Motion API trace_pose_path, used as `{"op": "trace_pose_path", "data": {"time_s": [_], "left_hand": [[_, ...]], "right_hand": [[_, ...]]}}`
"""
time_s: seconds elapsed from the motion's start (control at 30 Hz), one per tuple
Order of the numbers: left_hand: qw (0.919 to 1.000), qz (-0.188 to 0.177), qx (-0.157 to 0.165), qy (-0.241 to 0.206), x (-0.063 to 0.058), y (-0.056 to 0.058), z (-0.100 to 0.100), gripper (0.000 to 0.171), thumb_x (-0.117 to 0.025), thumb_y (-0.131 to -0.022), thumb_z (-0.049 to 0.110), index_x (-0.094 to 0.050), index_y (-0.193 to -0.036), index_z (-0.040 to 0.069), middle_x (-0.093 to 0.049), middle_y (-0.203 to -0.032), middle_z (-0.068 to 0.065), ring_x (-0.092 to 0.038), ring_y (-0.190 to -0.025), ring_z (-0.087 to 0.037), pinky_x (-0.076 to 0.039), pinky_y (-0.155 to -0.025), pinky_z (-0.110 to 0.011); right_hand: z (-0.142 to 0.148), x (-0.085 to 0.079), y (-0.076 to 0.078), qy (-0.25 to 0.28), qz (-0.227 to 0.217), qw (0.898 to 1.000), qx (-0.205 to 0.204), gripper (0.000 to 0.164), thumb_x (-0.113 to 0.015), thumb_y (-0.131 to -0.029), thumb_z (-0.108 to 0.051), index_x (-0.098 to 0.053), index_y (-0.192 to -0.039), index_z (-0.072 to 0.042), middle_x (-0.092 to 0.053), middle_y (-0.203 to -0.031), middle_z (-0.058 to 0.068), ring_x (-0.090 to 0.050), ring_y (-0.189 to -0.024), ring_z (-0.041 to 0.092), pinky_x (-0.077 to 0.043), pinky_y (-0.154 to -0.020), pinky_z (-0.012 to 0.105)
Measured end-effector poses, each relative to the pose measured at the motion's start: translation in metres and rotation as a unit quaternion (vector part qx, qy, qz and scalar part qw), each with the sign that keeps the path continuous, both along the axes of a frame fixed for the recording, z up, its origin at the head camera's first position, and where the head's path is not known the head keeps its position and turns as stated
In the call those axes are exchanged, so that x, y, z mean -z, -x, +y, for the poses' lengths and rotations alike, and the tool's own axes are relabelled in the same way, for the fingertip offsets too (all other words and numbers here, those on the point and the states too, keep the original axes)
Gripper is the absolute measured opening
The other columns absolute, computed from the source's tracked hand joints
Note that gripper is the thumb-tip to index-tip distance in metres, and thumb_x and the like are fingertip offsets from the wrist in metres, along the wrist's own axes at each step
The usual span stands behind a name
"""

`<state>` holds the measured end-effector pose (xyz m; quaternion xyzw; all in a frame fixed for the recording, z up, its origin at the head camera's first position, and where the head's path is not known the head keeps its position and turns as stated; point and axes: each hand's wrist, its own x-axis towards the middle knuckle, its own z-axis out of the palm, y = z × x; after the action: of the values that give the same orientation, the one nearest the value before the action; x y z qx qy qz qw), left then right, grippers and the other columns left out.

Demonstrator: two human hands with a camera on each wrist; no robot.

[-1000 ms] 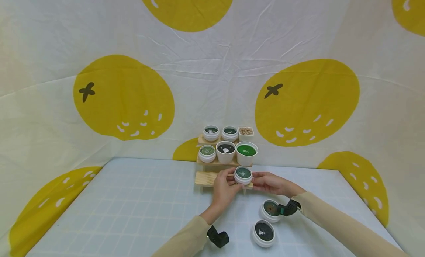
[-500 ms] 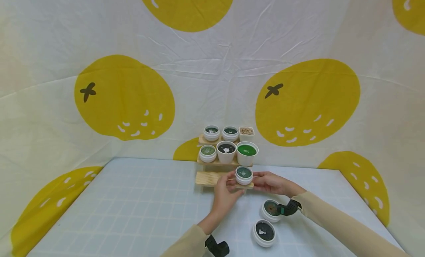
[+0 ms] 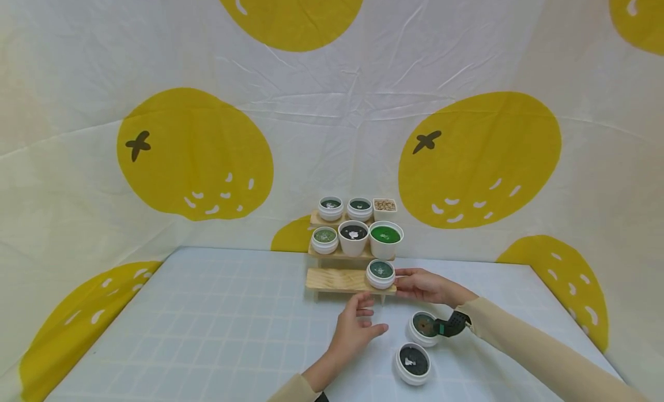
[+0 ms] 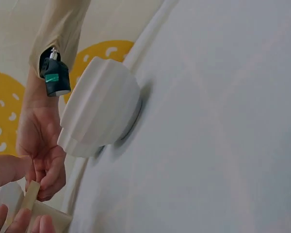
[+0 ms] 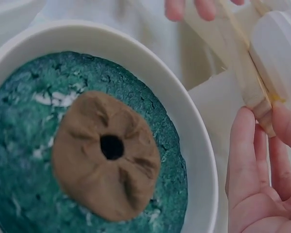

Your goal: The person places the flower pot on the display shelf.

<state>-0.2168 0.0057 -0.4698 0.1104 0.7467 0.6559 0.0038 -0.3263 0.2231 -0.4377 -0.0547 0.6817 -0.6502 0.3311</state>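
Note:
A three-step wooden display stand [image 3: 334, 280] stands at the back of the table. On the right end of its lowest step sits a round white jar [image 3: 381, 274] with dark green, white-flecked filling. My right hand [image 3: 426, 288] pinches the end of that step beside the jar, with the thumb [image 5: 287, 124] on one side of the wood and fingers on the other. In front of the stand, my left hand [image 3: 354, 331] is apart from the jar, its fingers loosely spread and holding nothing.
The upper steps bear several white pots, among them a bright green one [image 3: 385, 236] and a square dish of beige bits [image 3: 385, 206]. Under my right wrist stands a jar with a brown rosette [image 5: 106, 160]; nearer is a black-filled jar [image 3: 413, 361]. A patterned cloth hangs behind.
My left hand has let go of the white jar and drawn back toward the table's front. The jar stays on the lowest step; my right hand has hardly moved.

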Motion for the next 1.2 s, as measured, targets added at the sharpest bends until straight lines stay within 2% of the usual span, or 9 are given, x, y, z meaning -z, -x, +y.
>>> {"op": "trace_pose_path", "data": {"time_s": [0.3, 0.4, 0.57, 0.83, 1.2], "left_hand": [[0.998, -0.023, 0.057, 0.012, 0.0, -0.012, -0.002, 0.061, -0.08, -0.075, 0.007, -0.053, -0.13, 0.001, -0.062, -0.121, -0.017, -0.061, -0.105, -0.029, -0.056, -0.086, -0.035], [0.9973, -0.031, 0.066, 0.007, 0.004, -0.014, 0.0, 0.062, -0.081, -0.074, 0.007, -0.054, -0.129, 0.003, -0.063, -0.121, -0.015, -0.062, -0.104, -0.026, -0.056, -0.084, -0.034], [0.9948, -0.064, 0.079, 0.005, 0.009, -0.022, 0.003, 0.063, -0.083, -0.073, 0.012, -0.054, -0.129, 0.007, -0.063, -0.121, -0.009, -0.062, -0.103, -0.02, -0.057, -0.085, -0.033], [0.9913, -0.093, 0.092, 0.009, 0.009, -0.035, 0.008, 0.064, -0.084, -0.071, 0.012, -0.056, -0.129, 0.01, -0.063, -0.12, -0.003, -0.061, -0.103, -0.018, -0.056, -0.088, -0.036], [0.9883, -0.095, 0.119, 0.004, 0.008, -0.039, 0.01, 0.065, -0.084, -0.07, 0.01, -0.055, -0.129, 0.012, -0.061, -0.123, -0.003, -0.059, -0.105, -0.014, -0.055, -0.089, -0.032]], "right_hand": [[0.0, 0.004, 0.004, 0.004, -0.022, 1.0, 0.014, 0.06, -0.045, -0.099, -0.006, -0.014, -0.149, 0.008, -0.066, -0.102, 0.001, -0.065, -0.088, 0.008, -0.056, -0.083, 0.021], [-0.001, 0.003, 0.004, 0.005, -0.029, 0.999, 0.02, 0.06, -0.046, -0.099, -0.006, -0.015, -0.149, 0.008, -0.065, -0.101, 0.002, -0.066, -0.087, 0.007, -0.056, -0.082, 0.021], [-0.002, 0.003, 0.004, 0.008, -0.038, 0.999, 0.028, 0.061, -0.046, -0.099, -0.005, -0.015, -0.149, 0.006, -0.065, -0.101, 0.003, -0.066, -0.087, 0.008, -0.056, -0.082, 0.022], [-0.003, 0.002, 0.003, 0.004, -0.043, 0.998, 0.036, 0.061, -0.047, -0.098, -0.005, -0.015, -0.149, 0.006, -0.064, -0.102, 0.003, -0.065, -0.087, 0.009, -0.057, -0.081, 0.022], [-0.004, 0.001, 0.002, -0.004, -0.039, 0.998, 0.044, 0.062, -0.048, -0.097, -0.005, -0.016, -0.149, 0.006, -0.064, -0.102, 0.004, -0.065, -0.085, 0.009, -0.057, -0.081, 0.022]]}}
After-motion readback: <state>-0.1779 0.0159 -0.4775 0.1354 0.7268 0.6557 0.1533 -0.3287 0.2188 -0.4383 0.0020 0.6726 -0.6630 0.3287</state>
